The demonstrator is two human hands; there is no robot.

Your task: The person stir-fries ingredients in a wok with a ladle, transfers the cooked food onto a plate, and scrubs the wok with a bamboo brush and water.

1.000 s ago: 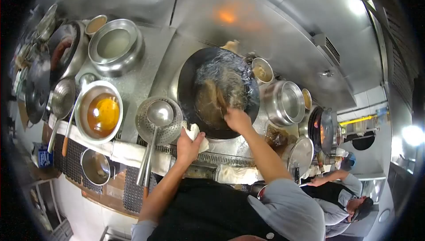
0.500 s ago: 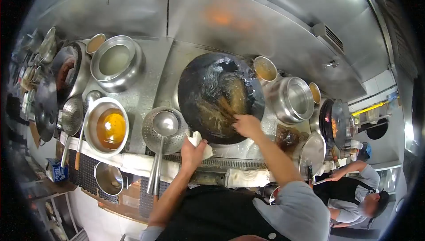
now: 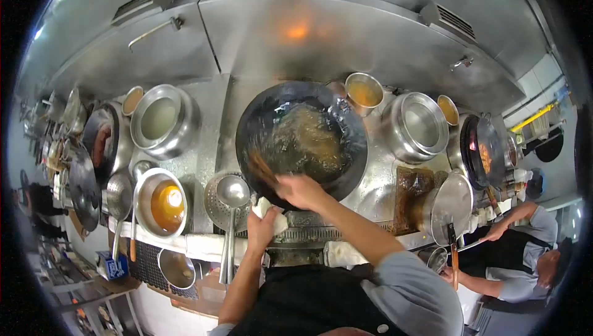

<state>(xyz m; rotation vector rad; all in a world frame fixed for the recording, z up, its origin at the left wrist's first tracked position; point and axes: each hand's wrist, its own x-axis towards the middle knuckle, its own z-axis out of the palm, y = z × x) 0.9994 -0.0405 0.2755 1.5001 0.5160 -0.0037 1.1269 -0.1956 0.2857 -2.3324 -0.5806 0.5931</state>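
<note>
A large black wok (image 3: 349, 129) sits in front of me with murky, foamy water (image 3: 309, 141) in it. My right hand (image 3: 299, 191) is closed around a brown bamboo wok brush (image 3: 262, 168), whose bristles touch the wok's left inner wall. At the wok's near left rim, my left hand (image 3: 262, 230) grips a folded white cloth (image 3: 276, 220). Whether the cloth presses on the rim is hard to see. Just left of that hand, a steel ladle (image 3: 233, 193) rests on a perforated strainer (image 3: 215, 207), their handles pointing toward me.
A bowl of orange oil (image 3: 143, 203) and a steel pot (image 3: 185, 141) stand at left. On the right are another pot (image 3: 401, 132), a small container of yellowish liquid (image 3: 364, 94) and a strainer basket (image 3: 451, 207). A co-worker (image 3: 525, 256) stands at far right.
My right hand has swept the brush leftward across the wok, from its near right part to its left wall. The left hand keeps its grip on the cloth. The camera view has tilted.
</note>
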